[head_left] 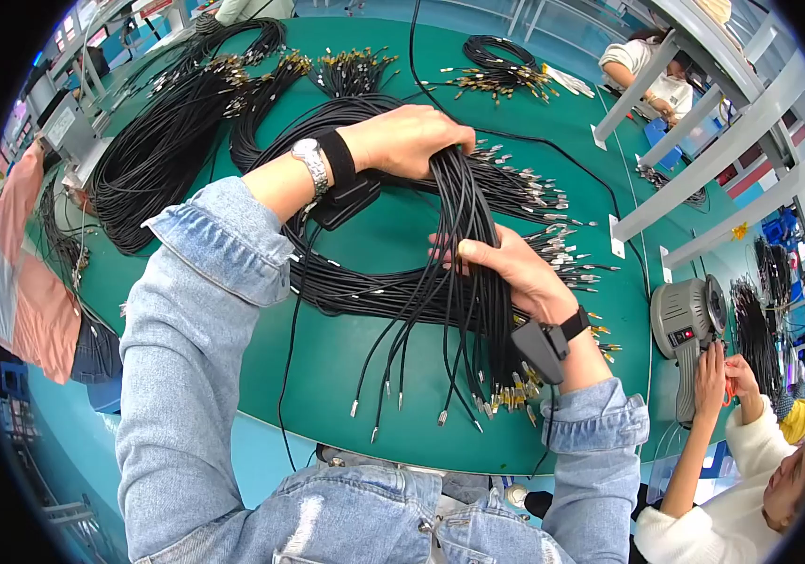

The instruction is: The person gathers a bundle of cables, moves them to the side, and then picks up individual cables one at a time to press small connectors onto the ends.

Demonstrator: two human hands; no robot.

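Note:
A thick bundle of black cables hangs between my two hands. My left hand is closed around its upper part, fingers wrapped over it. Lower down, my right hand grips the same bundle from the right, thumb across the front and fingers behind. The loose ends, tipped with small metal connectors, fan out toward the table's near edge. Beneath and around the bundle lies a big coil of similar cables, its connector ends pointing right.
Further cable bundles lie at the far left of the green table. A smaller coil sits at the back beside white gloves. At right, a person works by a grey machine; metal frame legs rise there.

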